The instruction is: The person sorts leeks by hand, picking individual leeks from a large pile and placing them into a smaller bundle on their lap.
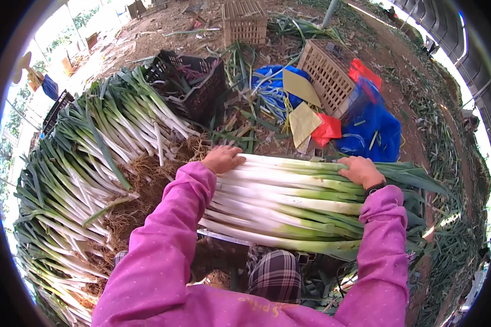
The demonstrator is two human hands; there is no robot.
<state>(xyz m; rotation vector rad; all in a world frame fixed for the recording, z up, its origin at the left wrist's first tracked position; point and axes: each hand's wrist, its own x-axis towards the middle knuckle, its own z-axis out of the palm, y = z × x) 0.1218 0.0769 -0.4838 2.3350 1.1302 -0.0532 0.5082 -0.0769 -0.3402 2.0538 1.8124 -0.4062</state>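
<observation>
Left hand (pixel 222 159) and right hand (pixel 361 170), fingers curled, clasp the far edge of a leek bundle (pixel 289 204), with heaped leeks (pixel 87 163) left of them.

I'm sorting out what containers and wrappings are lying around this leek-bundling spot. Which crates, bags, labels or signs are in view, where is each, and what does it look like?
Black plastic crate: behind the leek pile, latticed, tipped.
Tan slatted crate: far top centre, boxy.
Second tan crate: upper right, tilted, latticed.
Blue bag: right of that crate, crumpled.
Yellow sheets and red sheets: centre, flat, plain.
No signs or screens visible.
</observation>
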